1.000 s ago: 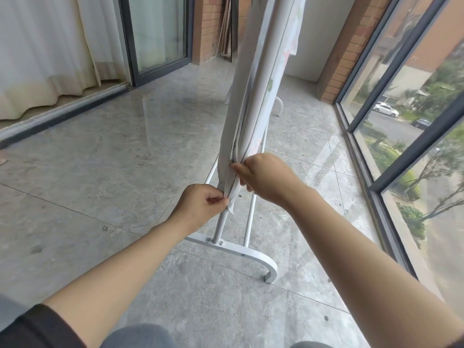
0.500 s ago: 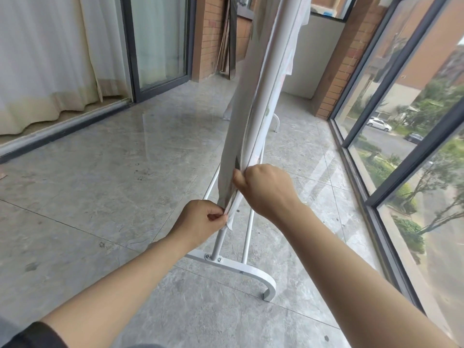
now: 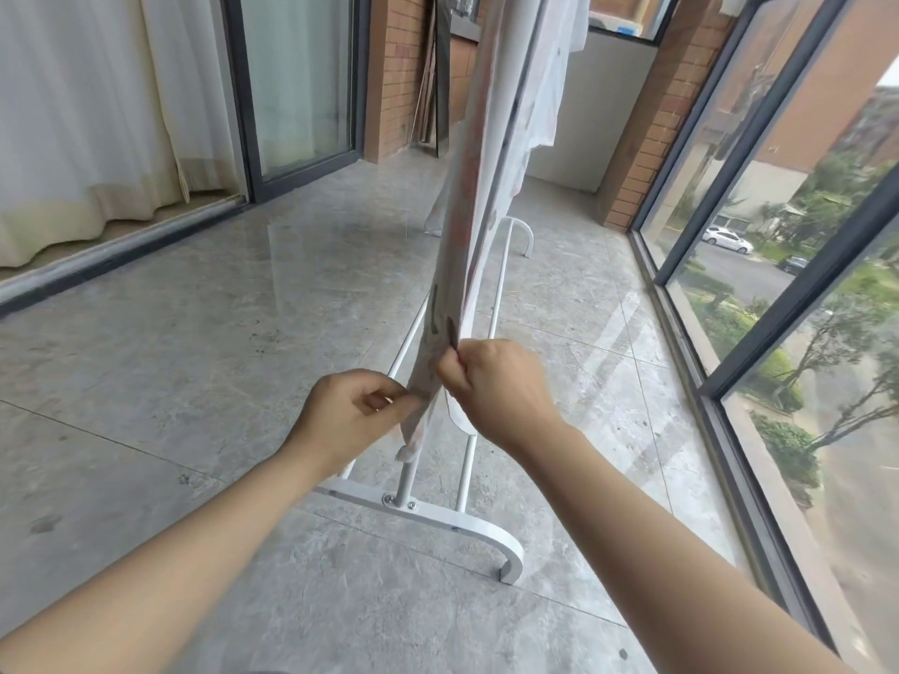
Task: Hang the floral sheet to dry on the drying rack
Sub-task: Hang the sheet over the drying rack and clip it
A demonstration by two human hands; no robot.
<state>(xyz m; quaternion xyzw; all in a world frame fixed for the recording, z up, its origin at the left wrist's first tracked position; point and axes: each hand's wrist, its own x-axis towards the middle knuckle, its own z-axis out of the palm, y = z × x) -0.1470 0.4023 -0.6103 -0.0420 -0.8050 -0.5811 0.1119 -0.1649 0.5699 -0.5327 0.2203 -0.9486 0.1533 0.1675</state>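
On the rack (image 3: 438,515), centre frame: sheet (image 3: 467,265) is already draped over the top and hangs in two layers from 12 o'clock down to just above the base bar. Top rail is out of frame, so I can't confirm how evenly it sits.

Judgement: main hang is done and this is the straighten/align phase at the near end. Likely left: level the edges, smooth the folds, let go. The lower corner, at 6 o'clock of the hands, is bunched. It dangles beside the rack's uprights, clear of the floor (image 3: 194,333).

Left hand (image 3: 345,415): at 7 o'clock of the sheet's edge, fingers curled, thumb and forefinger pinching the left layer's hem.

Right hand (image 3: 501,386): at 2 o'clock of the left one, clenched on the right layer's edge. Its fingertips are hidden by cloth, so grip depth is unclear.

Hands are close together with cloth between them. Both layers look taut above the grip.

Risk as I read it: a harder tug on one layer slides the sheet off-centre over the rail.

Window (image 3: 778,284) is at 3 o'clock, curtain (image 3: 73,114) at 10 o'clock.
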